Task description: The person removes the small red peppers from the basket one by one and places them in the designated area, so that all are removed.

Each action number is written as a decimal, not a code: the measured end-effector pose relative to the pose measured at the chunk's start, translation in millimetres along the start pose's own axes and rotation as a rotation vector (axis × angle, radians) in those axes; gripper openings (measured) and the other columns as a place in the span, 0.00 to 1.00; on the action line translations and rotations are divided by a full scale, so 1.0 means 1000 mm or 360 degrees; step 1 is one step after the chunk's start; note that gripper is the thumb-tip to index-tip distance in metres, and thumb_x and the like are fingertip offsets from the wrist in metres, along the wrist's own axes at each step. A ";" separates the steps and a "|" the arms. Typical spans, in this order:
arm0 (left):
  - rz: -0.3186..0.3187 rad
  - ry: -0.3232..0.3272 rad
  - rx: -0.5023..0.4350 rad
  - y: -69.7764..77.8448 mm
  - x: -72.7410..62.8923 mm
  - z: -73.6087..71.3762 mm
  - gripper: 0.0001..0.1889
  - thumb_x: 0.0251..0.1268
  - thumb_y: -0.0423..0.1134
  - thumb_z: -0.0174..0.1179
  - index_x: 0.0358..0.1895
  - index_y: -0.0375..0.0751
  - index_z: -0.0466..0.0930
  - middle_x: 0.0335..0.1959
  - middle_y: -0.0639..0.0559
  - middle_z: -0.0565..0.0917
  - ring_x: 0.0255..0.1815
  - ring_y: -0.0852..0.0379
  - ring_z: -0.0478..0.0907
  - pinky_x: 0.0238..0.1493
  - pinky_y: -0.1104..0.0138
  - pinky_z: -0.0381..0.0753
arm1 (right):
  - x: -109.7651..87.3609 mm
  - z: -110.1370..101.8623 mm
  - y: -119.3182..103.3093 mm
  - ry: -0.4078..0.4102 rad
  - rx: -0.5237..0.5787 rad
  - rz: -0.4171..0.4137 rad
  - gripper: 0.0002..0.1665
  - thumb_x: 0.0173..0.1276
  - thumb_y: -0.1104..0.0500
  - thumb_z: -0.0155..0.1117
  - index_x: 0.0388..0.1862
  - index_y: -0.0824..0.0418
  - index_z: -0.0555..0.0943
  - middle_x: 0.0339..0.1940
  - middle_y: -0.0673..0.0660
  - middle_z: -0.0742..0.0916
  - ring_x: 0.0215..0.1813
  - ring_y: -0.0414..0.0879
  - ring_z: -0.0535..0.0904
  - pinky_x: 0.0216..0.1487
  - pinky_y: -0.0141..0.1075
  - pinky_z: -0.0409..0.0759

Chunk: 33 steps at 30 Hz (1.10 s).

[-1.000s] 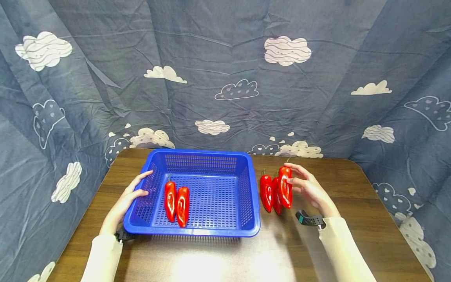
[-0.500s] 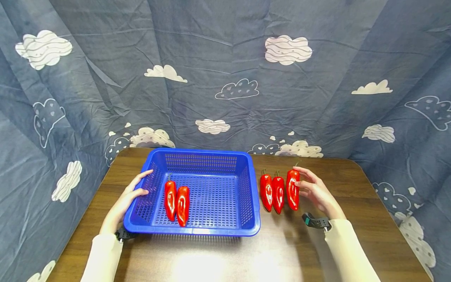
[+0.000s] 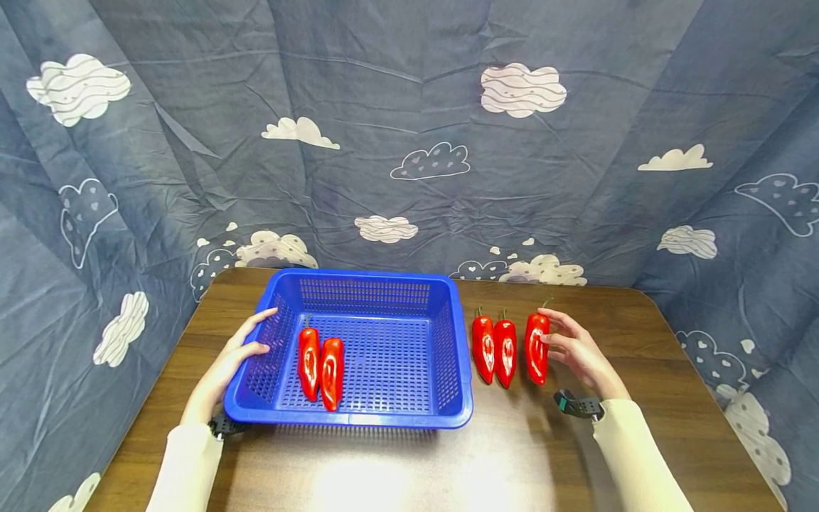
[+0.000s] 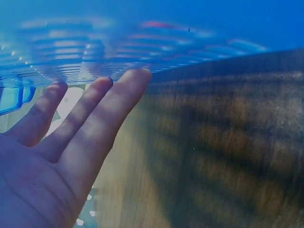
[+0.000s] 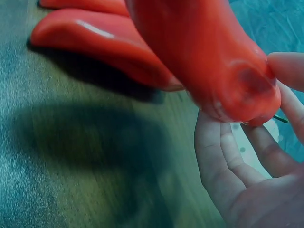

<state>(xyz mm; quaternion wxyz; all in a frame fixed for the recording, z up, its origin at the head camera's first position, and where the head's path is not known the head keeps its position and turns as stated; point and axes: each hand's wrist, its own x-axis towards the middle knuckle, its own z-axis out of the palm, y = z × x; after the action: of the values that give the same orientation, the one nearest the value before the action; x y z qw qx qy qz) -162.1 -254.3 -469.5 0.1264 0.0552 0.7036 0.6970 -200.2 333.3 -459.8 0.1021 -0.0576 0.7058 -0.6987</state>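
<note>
My left hand (image 3: 233,359) grips the left rim of a blue plastic basket (image 3: 348,421), with thumb and a finger over the rim. In the left wrist view, other fingers (image 4: 102,114) reach under the slotted wall. Two glossy red peppers (image 3: 309,364) lie side by side inside, left of its middle. My right hand (image 3: 579,350) pinches another long red pepper (image 3: 537,350) near its stem end. The right wrist view shows this pepper (image 5: 204,57) raised over the wood, its shadow below. Two more red peppers (image 3: 494,352) lie between it and the basket.
The wooden table (image 3: 409,469) carries everything and has bright glare near its front. Behind and at both sides hangs a dark blue cloth (image 3: 409,107) printed with clouds. Black straps with cameras (image 3: 579,405) are worn at the wrists.
My right hand has moved right with its pepper, away from the two on the table, and slightly downward in the head view. The left hand and basket have stayed put.
</note>
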 end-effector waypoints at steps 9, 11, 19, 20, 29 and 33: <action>0.0013 0.0000 0.0002 0.000 0.001 -0.001 0.32 0.69 0.29 0.43 0.75 0.51 0.51 0.67 0.34 0.55 0.52 0.44 0.71 0.43 0.57 0.78 | 0.002 -0.003 0.004 0.0050 -0.0022 0.0105 0.25 0.69 0.69 0.53 0.61 0.49 0.72 0.50 0.47 0.77 0.43 0.41 0.80 0.44 0.38 0.78; 0.0015 0.0002 0.0004 0.000 0.001 0.000 0.32 0.68 0.29 0.43 0.75 0.51 0.51 0.67 0.34 0.55 0.52 0.45 0.71 0.43 0.57 0.78 | 0.002 -0.003 0.005 0.0054 -0.0025 0.0111 0.25 0.69 0.69 0.53 0.59 0.47 0.73 0.50 0.48 0.77 0.42 0.41 0.80 0.43 0.38 0.78; 0.0036 -0.0005 0.0007 -0.002 0.001 -0.002 0.32 0.68 0.28 0.43 0.75 0.50 0.51 0.66 0.34 0.56 0.51 0.46 0.72 0.42 0.57 0.78 | 0.005 -0.005 0.016 0.0090 -0.0111 0.0132 0.24 0.68 0.68 0.53 0.57 0.46 0.74 0.49 0.48 0.77 0.42 0.39 0.78 0.42 0.37 0.78; 0.0040 -0.0006 0.0005 -0.003 0.001 -0.002 0.32 0.68 0.28 0.42 0.74 0.50 0.51 0.66 0.34 0.56 0.51 0.46 0.72 0.42 0.57 0.78 | 0.006 -0.005 0.017 0.0085 -0.0124 0.0138 0.24 0.68 0.68 0.53 0.55 0.42 0.75 0.49 0.48 0.77 0.42 0.39 0.78 0.42 0.37 0.78; 0.0073 -0.0016 0.0013 -0.004 0.002 -0.003 0.32 0.67 0.28 0.43 0.74 0.48 0.51 0.65 0.33 0.56 0.50 0.46 0.72 0.42 0.57 0.79 | 0.011 -0.004 0.025 0.0119 -0.0193 0.0164 0.26 0.68 0.69 0.53 0.58 0.44 0.74 0.61 0.64 0.71 0.43 0.37 0.78 0.42 0.37 0.79; 0.0072 -0.0007 0.0026 -0.003 0.002 -0.002 0.32 0.68 0.28 0.43 0.74 0.50 0.52 0.65 0.33 0.57 0.51 0.47 0.72 0.42 0.58 0.78 | 0.014 -0.001 0.025 0.0133 -0.0245 0.0175 0.27 0.67 0.69 0.52 0.65 0.57 0.70 0.67 0.73 0.64 0.42 0.37 0.77 0.42 0.36 0.79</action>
<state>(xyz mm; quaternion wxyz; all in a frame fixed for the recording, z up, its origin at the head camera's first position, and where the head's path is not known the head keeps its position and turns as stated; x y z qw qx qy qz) -164.4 -256.1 -473.1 0.1118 0.0736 0.7077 0.6938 -212.1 332.1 -485.8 0.1061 0.0028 0.7630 -0.6376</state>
